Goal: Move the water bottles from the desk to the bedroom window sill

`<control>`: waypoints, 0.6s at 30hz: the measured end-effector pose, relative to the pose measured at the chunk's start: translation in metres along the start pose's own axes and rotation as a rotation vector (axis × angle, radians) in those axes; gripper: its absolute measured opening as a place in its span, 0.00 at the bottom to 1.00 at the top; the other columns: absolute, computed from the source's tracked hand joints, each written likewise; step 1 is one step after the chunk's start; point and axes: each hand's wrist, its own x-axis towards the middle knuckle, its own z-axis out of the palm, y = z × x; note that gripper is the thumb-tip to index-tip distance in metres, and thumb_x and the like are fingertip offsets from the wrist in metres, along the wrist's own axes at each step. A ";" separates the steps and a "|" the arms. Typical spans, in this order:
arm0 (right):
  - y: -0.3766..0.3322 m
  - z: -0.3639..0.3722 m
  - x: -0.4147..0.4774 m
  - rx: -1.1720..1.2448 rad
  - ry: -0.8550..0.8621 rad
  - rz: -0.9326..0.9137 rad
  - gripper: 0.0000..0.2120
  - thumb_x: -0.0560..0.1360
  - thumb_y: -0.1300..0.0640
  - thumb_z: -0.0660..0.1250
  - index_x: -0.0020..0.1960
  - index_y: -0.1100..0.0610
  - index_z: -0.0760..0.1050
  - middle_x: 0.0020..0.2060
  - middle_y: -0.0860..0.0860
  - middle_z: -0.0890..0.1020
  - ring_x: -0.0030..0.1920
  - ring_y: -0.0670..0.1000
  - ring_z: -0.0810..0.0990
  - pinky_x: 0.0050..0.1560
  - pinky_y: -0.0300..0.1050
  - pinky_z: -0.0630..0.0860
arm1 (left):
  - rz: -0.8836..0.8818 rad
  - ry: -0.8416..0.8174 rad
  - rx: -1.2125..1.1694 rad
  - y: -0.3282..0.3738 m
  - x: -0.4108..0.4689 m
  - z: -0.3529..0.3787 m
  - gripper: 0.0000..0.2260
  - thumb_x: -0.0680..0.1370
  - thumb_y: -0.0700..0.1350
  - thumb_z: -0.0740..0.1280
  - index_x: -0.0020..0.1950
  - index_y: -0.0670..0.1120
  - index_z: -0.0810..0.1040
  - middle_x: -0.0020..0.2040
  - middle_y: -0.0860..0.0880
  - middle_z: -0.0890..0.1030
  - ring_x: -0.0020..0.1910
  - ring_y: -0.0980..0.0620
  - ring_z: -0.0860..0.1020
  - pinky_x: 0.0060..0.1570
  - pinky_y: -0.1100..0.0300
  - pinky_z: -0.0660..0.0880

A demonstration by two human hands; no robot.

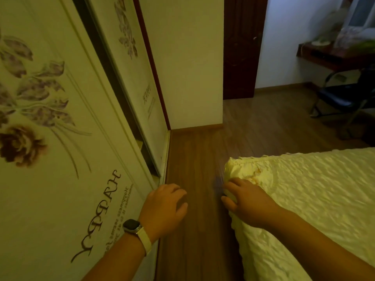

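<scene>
My left hand [166, 205], a watch on its wrist, hangs over the wooden floor beside the wardrobe with loosely curled fingers and holds nothing. At the corner of the bed my right hand [245, 201] has its fingers curled. A faint bluish, motion-blurred smear [218, 183] shows just ahead of its fingertips, and I cannot tell whether it is something held. Far off at the upper right, a dark desk [332, 55] carries blurred clear and green items; no bottle is plainly recognisable there.
A sliding wardrobe [50, 138] with flower prints lines the left side. The bed with a yellow textured cover [314, 199] fills the lower right. A narrow strip of floor [194, 159] runs between them toward a dark open door [241, 47]. A folding chair [343, 98] stands by the desk.
</scene>
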 end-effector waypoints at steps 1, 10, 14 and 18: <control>0.004 -0.004 0.011 0.005 0.022 -0.003 0.22 0.80 0.41 0.55 0.70 0.48 0.67 0.67 0.47 0.70 0.65 0.50 0.71 0.64 0.48 0.70 | 0.006 0.019 -0.007 -0.003 0.011 -0.002 0.19 0.81 0.57 0.57 0.70 0.55 0.73 0.69 0.55 0.72 0.69 0.53 0.69 0.67 0.54 0.66; 0.027 0.002 0.137 0.004 0.060 0.009 0.22 0.78 0.40 0.58 0.68 0.48 0.70 0.64 0.46 0.73 0.62 0.48 0.73 0.61 0.45 0.72 | 0.002 0.128 -0.068 -0.064 0.132 0.010 0.20 0.76 0.57 0.57 0.59 0.52 0.81 0.58 0.52 0.82 0.57 0.51 0.80 0.53 0.55 0.73; 0.031 0.014 0.212 -0.025 0.000 0.058 0.18 0.77 0.42 0.59 0.63 0.48 0.73 0.59 0.45 0.75 0.56 0.47 0.75 0.55 0.43 0.74 | 0.022 0.043 -0.115 -0.104 0.207 0.023 0.21 0.78 0.58 0.55 0.65 0.53 0.77 0.65 0.54 0.77 0.65 0.53 0.74 0.63 0.55 0.68; 0.033 0.003 0.288 -0.034 0.001 0.130 0.17 0.78 0.43 0.60 0.62 0.48 0.74 0.57 0.45 0.76 0.55 0.47 0.75 0.52 0.41 0.74 | 0.096 0.024 -0.164 -0.150 0.291 0.020 0.16 0.82 0.55 0.57 0.68 0.56 0.74 0.66 0.57 0.74 0.65 0.59 0.71 0.67 0.59 0.66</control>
